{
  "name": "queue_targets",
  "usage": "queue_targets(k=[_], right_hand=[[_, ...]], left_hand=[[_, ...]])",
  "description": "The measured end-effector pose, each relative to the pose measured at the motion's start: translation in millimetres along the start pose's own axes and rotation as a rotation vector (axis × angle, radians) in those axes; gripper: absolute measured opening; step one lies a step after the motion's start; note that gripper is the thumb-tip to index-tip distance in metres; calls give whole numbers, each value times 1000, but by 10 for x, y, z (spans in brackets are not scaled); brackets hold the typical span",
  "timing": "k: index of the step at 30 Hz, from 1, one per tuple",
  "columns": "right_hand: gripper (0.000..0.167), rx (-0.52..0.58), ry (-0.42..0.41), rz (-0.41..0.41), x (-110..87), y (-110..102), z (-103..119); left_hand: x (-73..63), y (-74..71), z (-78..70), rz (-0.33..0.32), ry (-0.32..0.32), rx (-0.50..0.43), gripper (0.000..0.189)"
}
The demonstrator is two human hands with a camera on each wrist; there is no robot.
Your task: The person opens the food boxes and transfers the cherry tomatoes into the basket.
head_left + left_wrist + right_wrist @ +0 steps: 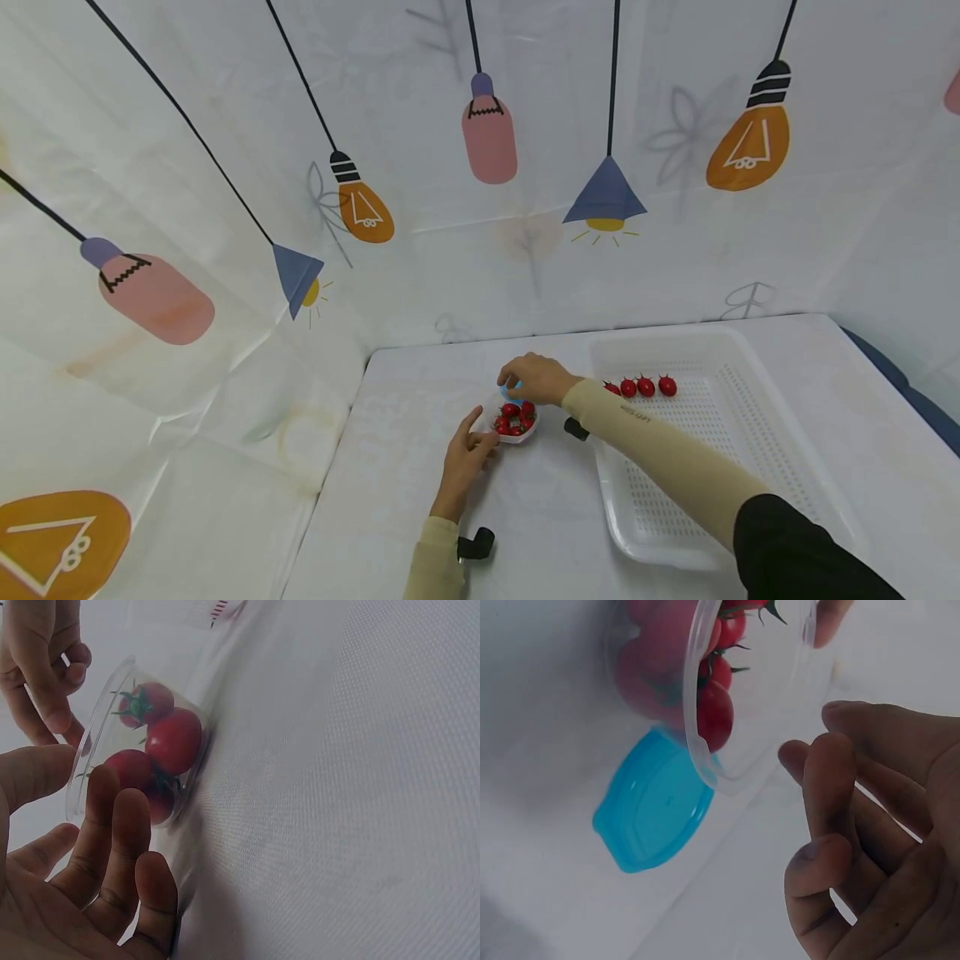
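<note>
A small clear plastic container [527, 434] of red cherry tomatoes [511, 411] stands on the table. My left hand [465, 457] holds its near left side, thumb at the rim [76, 796] and fingers curved alongside. Above the far side of the container hovers my right hand [542, 379], its fingers loosely bent with nothing seen between them. Green stems show on the tomatoes in the right wrist view, where the right fingertips stay apart from the rim. Behind the container lies a blue lid [656, 806], partly covered by the right hand in the head view.
To the right is a large white perforated tray [757, 433], with a short row of cherry tomatoes [646, 387] near its far left; the right forearm crosses over it. A patterned curtain [420, 283] hangs behind the white table [360, 500] and along its left side.
</note>
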State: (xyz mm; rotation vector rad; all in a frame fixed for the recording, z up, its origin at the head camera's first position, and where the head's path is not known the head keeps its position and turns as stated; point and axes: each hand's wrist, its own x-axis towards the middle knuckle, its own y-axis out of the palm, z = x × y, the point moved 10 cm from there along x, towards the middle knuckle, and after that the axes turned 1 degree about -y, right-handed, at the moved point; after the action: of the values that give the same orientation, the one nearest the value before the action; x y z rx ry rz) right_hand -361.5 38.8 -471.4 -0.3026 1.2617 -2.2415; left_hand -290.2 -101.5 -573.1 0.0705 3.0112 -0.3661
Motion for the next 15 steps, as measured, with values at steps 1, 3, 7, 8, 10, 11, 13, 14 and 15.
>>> queue_targets(k=[1,3,7,8,10,11,13,14,15], right_hand=[[25,-12,2,10,4,26,-1],[24,-18,9,28,6,71,-4],[25,-40,19,54,5,147,10],[25,-47,19,59,5,165,19],[26,-69,18,73,7,208,35],[26,-80,18,77,6,226,44],[26,-103,19,86,11,264,54],[27,-113,20,92,13,284,60],[27,-124,22,97,16,303,65]], left_hand=[[0,0,-2,1,2,-1,64],[-2,1,-7,2,5,-5,64],[-9,-2,-11,-3,7,-12,63],[-10,-2,-11,-4,8,-12,63],[-10,-3,-9,-7,10,-13,63],[-9,-3,-6,-7,10,-14,63],[-10,-5,-4,-8,8,-19,63],[-9,-6,-4,-9,7,-24,63],[-10,-8,-6,-9,6,-27,63]])
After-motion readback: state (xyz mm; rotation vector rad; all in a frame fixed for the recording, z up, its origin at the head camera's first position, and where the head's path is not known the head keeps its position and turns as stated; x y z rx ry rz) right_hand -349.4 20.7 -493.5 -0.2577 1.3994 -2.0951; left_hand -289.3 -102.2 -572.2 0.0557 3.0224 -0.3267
